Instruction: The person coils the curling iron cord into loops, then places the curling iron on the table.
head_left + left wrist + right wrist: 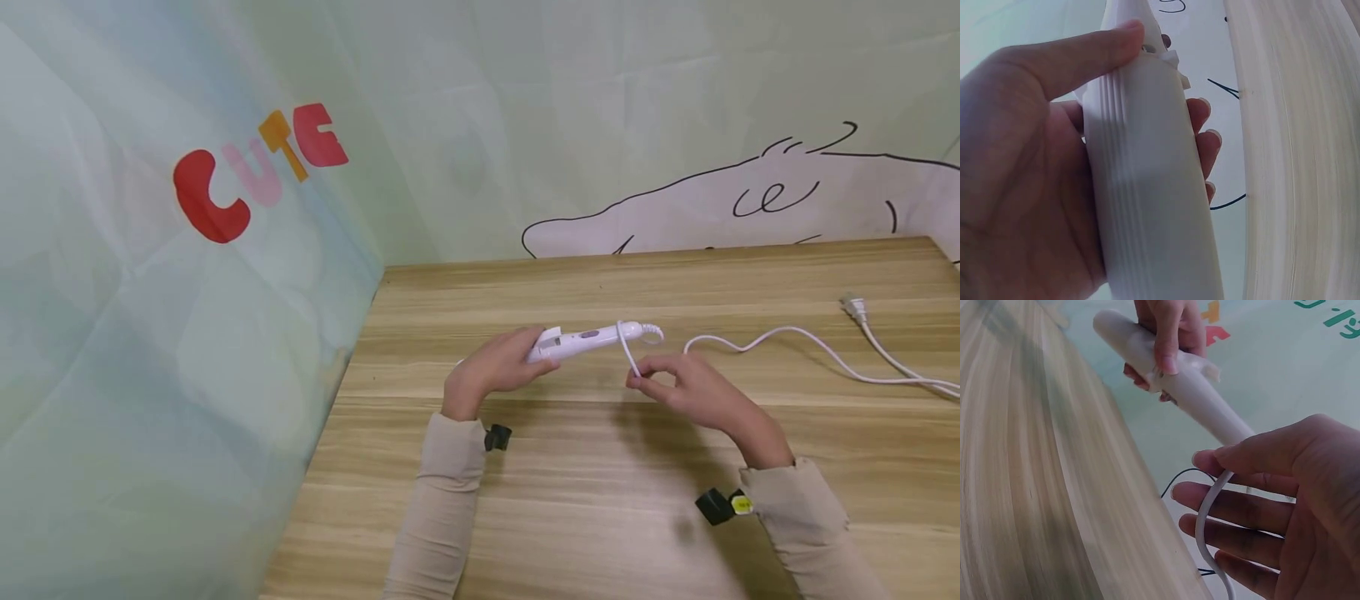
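Observation:
My left hand (497, 363) grips a white curling iron (592, 340) round its body and holds it above the table. In the left wrist view the thumb lies across the ridged white body of the iron (1154, 169), and fingertips show at its far side. A loop of the white cord (627, 353) crosses the handle near its coiled cord end. Thumb and forefinger of my right hand (697, 393) pinch this cord just below the handle. In the right wrist view the cord (1202, 528) hangs down across the other, spread fingers.
The cord's free length trails right over the wooden table (600, 500), with a two-prong plug (855, 307) near the back right. A printed cloth backdrop (465, 125) rises behind the table and along its left side.

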`<state>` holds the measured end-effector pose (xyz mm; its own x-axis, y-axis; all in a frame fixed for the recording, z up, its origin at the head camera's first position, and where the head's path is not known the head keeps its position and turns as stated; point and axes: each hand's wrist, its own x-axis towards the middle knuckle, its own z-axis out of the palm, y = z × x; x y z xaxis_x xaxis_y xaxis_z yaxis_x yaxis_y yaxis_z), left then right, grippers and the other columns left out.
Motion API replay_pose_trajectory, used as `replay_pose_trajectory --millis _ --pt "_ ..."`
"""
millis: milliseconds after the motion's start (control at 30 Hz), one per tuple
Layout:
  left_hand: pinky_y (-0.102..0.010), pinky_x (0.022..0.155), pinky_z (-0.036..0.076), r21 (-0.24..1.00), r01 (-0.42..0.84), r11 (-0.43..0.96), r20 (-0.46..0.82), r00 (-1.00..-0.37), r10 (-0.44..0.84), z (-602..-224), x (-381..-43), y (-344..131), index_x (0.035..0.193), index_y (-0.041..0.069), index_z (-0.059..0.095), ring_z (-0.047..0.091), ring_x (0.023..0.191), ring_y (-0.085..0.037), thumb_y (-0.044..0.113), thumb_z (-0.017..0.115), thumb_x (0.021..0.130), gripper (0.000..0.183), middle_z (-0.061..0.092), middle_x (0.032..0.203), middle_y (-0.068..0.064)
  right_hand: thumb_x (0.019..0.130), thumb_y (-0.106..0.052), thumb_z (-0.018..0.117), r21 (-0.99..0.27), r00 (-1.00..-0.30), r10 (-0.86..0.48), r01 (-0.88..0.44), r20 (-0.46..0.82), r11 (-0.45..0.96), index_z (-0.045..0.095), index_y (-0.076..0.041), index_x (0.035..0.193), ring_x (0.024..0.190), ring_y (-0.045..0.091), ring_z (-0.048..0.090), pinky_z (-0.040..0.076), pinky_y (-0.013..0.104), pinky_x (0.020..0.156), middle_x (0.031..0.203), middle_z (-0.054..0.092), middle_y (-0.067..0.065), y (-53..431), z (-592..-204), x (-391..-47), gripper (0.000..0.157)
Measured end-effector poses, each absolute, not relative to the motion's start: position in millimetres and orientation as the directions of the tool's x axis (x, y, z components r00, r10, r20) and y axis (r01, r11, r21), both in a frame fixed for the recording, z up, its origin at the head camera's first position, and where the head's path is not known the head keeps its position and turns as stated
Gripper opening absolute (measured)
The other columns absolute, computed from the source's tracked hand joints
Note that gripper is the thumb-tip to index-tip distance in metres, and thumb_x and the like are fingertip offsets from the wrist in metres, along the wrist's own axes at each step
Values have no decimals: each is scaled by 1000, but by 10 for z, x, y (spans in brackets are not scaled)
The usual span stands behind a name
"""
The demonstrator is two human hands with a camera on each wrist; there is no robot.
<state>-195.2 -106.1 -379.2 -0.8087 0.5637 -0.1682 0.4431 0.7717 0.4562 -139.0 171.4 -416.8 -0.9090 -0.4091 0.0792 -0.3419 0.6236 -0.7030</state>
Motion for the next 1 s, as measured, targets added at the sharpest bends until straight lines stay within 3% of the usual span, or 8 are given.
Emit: replay_pose_trajectory --millis 167,500,833,1000 --pt "-30 74 42 479 443 758 -158 -805 571 -3782 -1949 -1075 116 14 51 51 83 -17 36 59 94 32 55 96 -2 93 -21 62 -686 -897 -429 -376 102 623 73 -14 98 77 12 53 41 27 67 95 73 1 1730 -4216 -1407 14" --pt "-29 73 41 514 486 707 -118 -777 619 -3748 -1955 -1089 118 13 52 50 82 -16 33 60 94 31 54 93 -1 91 -16 65 -626 -892 -428 -417 144 659 74 -10 102 100 21 65 49 43 84 99 74 0 1784 -4286 -1463 16" --pt "-27 69 40 533 527 662 -88 -744 662 -3719 -1955 -1081 109 13 52 50 78 -15 31 60 94 25 52 88 -1 88 -15 67 -582 -876 -432 -469 214 664 75 -10 100 93 19 67 51 39 77 97 74 1 1842 -4320 -1518 15" --pt "-27 68 41 532 543 649 -85 -729 679 -3705 -1933 -1084 105 13 52 50 76 -14 31 61 93 23 52 86 0 85 -11 70 -543 -843 -442 -536 307 646 75 -10 99 79 10 62 49 33 69 94 74 2 1846 -4354 -1546 15"
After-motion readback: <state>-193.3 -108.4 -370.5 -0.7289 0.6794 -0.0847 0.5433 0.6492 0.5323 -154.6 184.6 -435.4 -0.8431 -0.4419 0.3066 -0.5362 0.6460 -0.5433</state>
